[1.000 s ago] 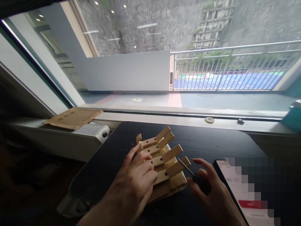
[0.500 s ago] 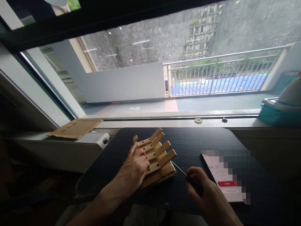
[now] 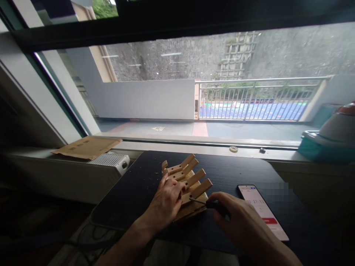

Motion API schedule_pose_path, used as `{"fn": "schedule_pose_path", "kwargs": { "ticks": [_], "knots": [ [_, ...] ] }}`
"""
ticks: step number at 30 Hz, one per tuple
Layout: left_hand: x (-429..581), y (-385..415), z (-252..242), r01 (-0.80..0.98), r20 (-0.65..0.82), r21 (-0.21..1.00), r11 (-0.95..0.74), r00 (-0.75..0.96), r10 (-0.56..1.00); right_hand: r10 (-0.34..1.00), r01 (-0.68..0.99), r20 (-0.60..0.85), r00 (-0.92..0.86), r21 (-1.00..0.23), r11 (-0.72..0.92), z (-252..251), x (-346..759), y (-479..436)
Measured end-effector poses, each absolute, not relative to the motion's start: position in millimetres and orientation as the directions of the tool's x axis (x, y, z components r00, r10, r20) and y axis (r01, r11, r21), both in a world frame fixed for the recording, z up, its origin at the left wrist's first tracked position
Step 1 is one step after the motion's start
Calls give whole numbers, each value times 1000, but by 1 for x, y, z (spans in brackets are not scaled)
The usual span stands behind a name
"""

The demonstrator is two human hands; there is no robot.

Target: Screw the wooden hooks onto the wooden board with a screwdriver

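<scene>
A wooden assembly (image 3: 191,181) of several slats screwed across a base lies on the dark table (image 3: 227,170). My left hand (image 3: 166,201) lies over its near left part, fingers bent and pressing down on the slats. My right hand (image 3: 238,223) is closed round the dark handle of a screwdriver (image 3: 209,204). The thin shaft points left, and its tip touches the nearest slat.
A phone (image 3: 262,210) with a lit timer screen lies right of the wood. On the sill stand a flat cardboard piece (image 3: 87,147), a white finned device (image 3: 111,160), a small tape roll (image 3: 233,149) and a teal-based object (image 3: 330,142) at far right.
The view has tilted up and back. My right hand has brought the screwdriver left, from clear of the wood to tip against the nearest slat. My left hand stays pressed on the assembly.
</scene>
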State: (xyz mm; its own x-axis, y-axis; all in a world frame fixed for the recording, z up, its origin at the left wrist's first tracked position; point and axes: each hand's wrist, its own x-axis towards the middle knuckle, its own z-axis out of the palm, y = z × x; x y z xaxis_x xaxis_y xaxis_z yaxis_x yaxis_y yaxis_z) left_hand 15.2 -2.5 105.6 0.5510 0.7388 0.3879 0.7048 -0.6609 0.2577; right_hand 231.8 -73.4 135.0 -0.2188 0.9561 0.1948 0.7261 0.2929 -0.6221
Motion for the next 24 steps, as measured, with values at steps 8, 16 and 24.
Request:
{"fn": "schedule_pose_path", "kwargs": {
  "ticks": [8,16,24],
  "knots": [
    [13,-3,103,673,405,319,-667,540,738,907,751,230,-353,-509,421,140,208,-54],
    [12,-2,103,680,380,312,-664,551,743,898,762,190,-398,-477,439,148,200,-49],
    [10,-1,100,661,388,299,-688,574,721,868,807,128,-479,-325,493,166,197,-45]
  ]
}}
